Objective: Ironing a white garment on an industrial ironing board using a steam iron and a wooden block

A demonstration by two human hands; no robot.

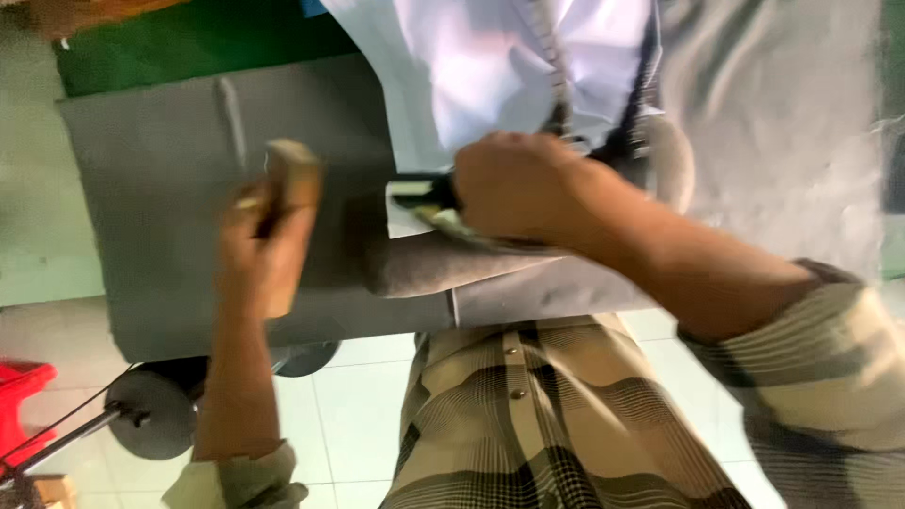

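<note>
Two hands: left hand, right hand. One wooden block, one white garment, one grey tabletop, one red stool at near left.

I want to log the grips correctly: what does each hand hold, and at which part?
The left hand grips a blurred tan block at its lower end. The right hand closes on a dark handle over the white garment; the tool's kind cannot be told.

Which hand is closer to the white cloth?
Right. The right hand rests at the lower edge of the white cloth, touching it. The left hand is off to the side over the grey pad, gripping a blurred wooden block.
</note>
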